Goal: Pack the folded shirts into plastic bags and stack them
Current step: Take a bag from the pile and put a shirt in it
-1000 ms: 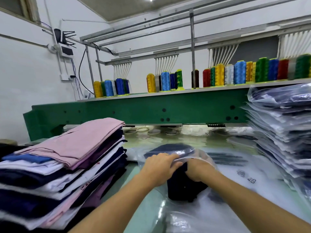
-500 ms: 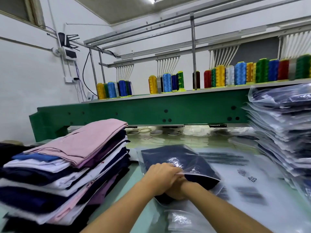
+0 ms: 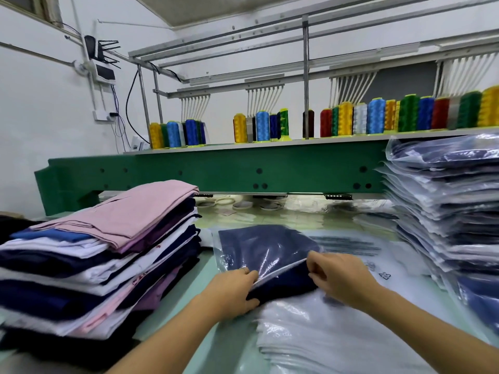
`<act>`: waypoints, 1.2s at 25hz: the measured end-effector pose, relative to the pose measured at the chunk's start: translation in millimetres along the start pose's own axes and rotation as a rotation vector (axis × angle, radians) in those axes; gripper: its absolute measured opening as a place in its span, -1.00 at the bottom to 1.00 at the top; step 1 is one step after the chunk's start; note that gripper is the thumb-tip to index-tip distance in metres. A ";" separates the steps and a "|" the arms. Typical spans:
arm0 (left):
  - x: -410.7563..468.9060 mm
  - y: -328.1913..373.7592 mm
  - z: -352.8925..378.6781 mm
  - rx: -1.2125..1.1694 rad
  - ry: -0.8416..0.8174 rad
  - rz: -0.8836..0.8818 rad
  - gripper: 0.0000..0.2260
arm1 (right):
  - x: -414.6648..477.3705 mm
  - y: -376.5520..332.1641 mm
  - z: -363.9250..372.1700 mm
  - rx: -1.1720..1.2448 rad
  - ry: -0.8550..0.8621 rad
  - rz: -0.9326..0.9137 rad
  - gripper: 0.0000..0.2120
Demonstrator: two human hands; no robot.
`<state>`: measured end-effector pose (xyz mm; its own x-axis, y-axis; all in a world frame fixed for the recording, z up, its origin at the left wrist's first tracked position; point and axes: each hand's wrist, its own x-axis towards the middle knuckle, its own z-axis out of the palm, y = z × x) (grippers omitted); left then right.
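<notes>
Left: stack of folded shirts (image 3: 108,252), unbagged. Soft matte cotton, pink on top, navy and white below, edges slumping.

Change: a second ago both hands were bunched at the bag mouth, shoving the shirt in. Now they're spread to the two near corners.

Left hand (image 3: 232,290): fingers and thumb curled on the near-left corner, gripping shirt and film together.

Navy shirt (image 3: 283,286): flat on the table (image 3: 232,352) between the two stacks, mostly inside the plastic bag (image 3: 267,259). The film is clear, glossy and crinkled, with glare streaks. The shirt's near end looks uncovered past the mouth edge.

Right hand (image 3: 340,276): fingers curled, pinching the mouth edge at its right end.

My read: insertion is nearly done; next is to pull the film over and close.

Slick empty bags (image 3: 324,333) lie nearest. Tall bagged stack (image 3: 445,211) far right.
</notes>
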<state>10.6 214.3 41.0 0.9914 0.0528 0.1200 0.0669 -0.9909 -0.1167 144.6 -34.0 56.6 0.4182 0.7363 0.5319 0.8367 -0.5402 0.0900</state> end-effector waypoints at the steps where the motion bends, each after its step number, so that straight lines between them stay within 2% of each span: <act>1: -1.9 -1.7 0.8 0.005 0.012 -0.001 -0.77 | -7.3 2.5 4.5 -0.063 0.072 -0.004 -0.68; 2: -3.5 -3.6 0.9 -0.001 0.027 -0.006 -0.82 | -11.6 5.1 10.3 -0.111 0.106 0.019 -0.55; 4: -6.9 -6.4 -1.9 -0.035 0.059 -0.017 -0.88 | -13.2 11.4 20.9 -0.147 -0.023 0.075 -0.38; 5: -8.4 -7.3 -3.3 -0.045 0.072 -0.015 -0.88 | -10.6 13.3 26.6 -0.141 -0.126 0.088 -0.42; 6: -9.9 -8.1 -3.7 -0.045 0.080 -0.015 -0.87 | -7.0 13.3 32.1 -0.150 -0.205 0.088 -0.55; 8: -13.6 -8.5 -4.8 -0.005 0.087 -0.026 -0.85 | -0.3 8.5 39.6 -0.161 -0.233 0.064 -0.78; 10: -18.7 -12.4 -5.6 0.047 0.091 -0.042 -0.84 | 2.4 4.4 40.4 -0.134 -0.255 0.058 -0.81; 12: -25.1 -19.5 -5.9 0.029 0.102 -0.046 -0.84 | -0.7 7.4 36.0 -0.085 -0.247 0.038 -0.75; 15: -33.0 -27.7 -5.3 -0.050 0.061 0.008 -0.85 | -7.8 12.0 24.6 -0.103 -0.269 -0.089 -0.75; 18: -39.0 -26.4 -1.7 -0.072 -0.023 0.050 -0.79 | -19.6 14.5 12.8 -0.123 -0.314 -0.185 -0.89; 20: -42.1 -28.7 -2.5 -0.130 -0.095 0.027 -0.80 | -30.7 13.8 7.9 -0.085 -0.394 -0.196 -0.81; 22: -44.5 -34.1 -6.3 -0.191 -0.201 -0.029 -0.85 | -41.7 12.7 6.5 0.011 -0.500 -0.141 -0.78; 25: -48.0 -39.4 -19.8 -0.270 -0.400 -0.133 -0.83 | -47.6 14.5 -2.3 0.260 -0.632 -0.039 -0.95; 28: -44.2 -38.5 -32.3 -0.224 -0.605 -0.212 -0.82 | -49.6 16.3 -7.3 0.557 -0.622 0.108 -0.82; 30: -39.2 -35.4 -36.2 -0.133 -0.636 -0.224 -0.96 | -49.2 16.5 -1.7 0.636 -0.582 0.208 -0.71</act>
<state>-34.7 242.8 76.1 0.8316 0.2802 -0.4795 0.3037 -0.9523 -0.0298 137.2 -79.9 33.3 0.5521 0.8326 -0.0431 0.6892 -0.4849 -0.5384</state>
